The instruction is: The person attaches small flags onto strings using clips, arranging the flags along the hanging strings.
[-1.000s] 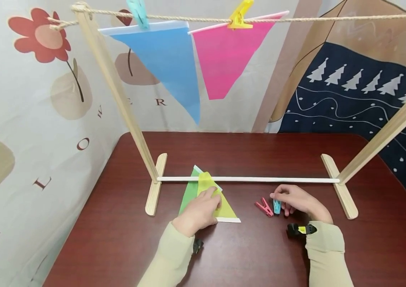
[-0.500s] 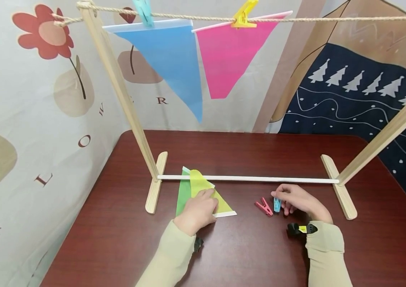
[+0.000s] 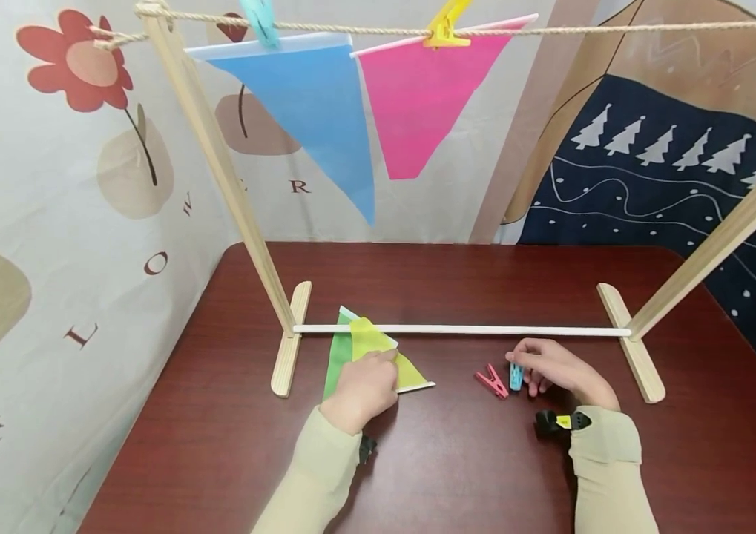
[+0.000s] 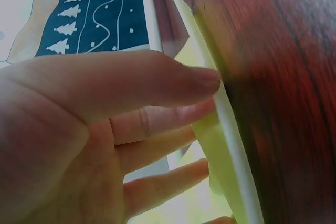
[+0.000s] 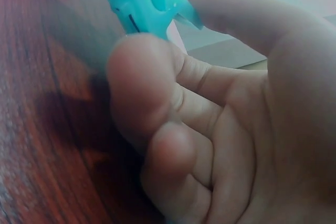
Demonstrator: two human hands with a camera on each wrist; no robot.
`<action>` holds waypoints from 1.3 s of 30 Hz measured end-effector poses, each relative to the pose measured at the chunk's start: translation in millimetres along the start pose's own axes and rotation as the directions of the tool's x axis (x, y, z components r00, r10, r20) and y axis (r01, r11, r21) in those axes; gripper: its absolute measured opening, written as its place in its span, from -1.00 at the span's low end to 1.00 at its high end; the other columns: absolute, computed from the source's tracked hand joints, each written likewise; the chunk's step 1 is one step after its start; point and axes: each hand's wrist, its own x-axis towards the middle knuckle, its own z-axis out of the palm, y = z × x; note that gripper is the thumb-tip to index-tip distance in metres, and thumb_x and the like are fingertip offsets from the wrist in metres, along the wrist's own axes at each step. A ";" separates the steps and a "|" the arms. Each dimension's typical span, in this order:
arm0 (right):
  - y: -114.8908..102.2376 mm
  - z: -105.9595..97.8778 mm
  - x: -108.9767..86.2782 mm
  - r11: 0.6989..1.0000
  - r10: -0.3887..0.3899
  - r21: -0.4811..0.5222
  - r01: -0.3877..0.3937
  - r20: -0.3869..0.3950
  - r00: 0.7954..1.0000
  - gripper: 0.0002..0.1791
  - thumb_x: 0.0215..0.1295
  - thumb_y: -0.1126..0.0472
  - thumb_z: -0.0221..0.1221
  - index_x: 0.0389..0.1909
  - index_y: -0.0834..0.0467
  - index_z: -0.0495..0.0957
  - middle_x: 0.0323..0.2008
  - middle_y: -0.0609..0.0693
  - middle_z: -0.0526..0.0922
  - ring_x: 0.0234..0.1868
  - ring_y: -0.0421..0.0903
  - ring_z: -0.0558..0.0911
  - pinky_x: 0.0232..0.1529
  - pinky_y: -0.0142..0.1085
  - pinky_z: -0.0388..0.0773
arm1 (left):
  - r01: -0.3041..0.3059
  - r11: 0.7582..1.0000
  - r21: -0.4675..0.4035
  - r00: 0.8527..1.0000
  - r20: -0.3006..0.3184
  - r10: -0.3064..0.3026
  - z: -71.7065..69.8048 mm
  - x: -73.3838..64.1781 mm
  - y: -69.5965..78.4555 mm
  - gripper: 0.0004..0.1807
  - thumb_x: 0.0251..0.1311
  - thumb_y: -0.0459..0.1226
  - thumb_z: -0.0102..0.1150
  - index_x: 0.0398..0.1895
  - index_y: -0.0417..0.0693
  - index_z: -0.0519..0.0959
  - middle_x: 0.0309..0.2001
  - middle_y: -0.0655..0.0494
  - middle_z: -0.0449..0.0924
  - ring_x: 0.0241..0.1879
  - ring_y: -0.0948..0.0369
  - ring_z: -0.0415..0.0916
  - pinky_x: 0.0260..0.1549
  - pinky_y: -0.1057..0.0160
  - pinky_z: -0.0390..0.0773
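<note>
My left hand (image 3: 359, 389) pinches a yellow pennant flag (image 3: 409, 373) by its white-edged strip. In the left wrist view the thumb lies on the white strip (image 4: 227, 111), with the fingers behind the yellow cloth. Beneath the yellow flag lies a green pennant flag (image 3: 336, 363), partly covered by it and by the hand. On the right, my right hand (image 3: 556, 371) holds a light blue clothespin (image 3: 515, 377) between thumb and index finger; its other fingers are curled close over the table. A red clothespin (image 3: 492, 381) lies just left of the blue one.
A wooden frame stands on the table (image 3: 458, 460), with a left post (image 3: 224, 174), a right post (image 3: 718, 237) and a white rod (image 3: 484, 330) low between them. A blue pennant (image 3: 324, 104) and a pink pennant (image 3: 427, 100) hang from the rope (image 3: 584, 28) by clothespins.
The left hand has drawn the yellow flag slightly left, and its white strip has tilted up off the table. The green flag has also shifted left. The right hand stays in place.
</note>
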 end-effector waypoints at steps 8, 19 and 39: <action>2.3 -3.2 -0.5 0.999 -0.028 0.025 0.027 0.046 0.999 -0.58 0.28 -0.05 0.06 -0.15 0.26 0.42 -0.60 0.08 0.53 -0.65 -0.03 0.58 -0.56 -0.19 0.55 | -0.020 0.999 -0.026 0.999 -0.026 0.020 0.1 1.2 -2.8 -0.84 -0.10 -0.34 0.12 -0.65 0.15 0.57 0.14 0.23 0.48 0.03 0.16 0.48 -0.45 0.02 0.53; 4.9 -9.0 -0.2 0.998 -0.063 0.034 0.061 0.062 0.996 -0.52 0.32 -0.01 0.02 0.02 0.31 0.42 -0.46 0.12 0.59 -0.53 -0.03 0.62 -0.49 -0.24 0.56 | -0.072 0.995 -0.073 0.997 0.032 0.074 -5.1 -0.2 -12.7 -0.81 -0.10 -0.35 0.24 -0.38 0.11 0.58 0.22 0.14 0.39 0.07 0.09 0.41 -0.42 0.13 0.51; 8.4 -9.6 2.0 0.993 -0.104 0.063 0.102 0.033 0.994 -0.54 0.34 -0.03 -0.01 -0.12 0.34 0.47 -0.48 0.11 0.58 -0.60 -0.10 0.57 -0.55 -0.25 0.55 | -0.174 0.963 -0.204 0.981 0.048 0.187 -8.4 2.2 -26.6 -0.71 -0.01 -0.39 0.16 -0.17 0.01 0.61 -0.13 0.18 0.60 -0.05 0.14 0.50 -0.10 0.16 0.46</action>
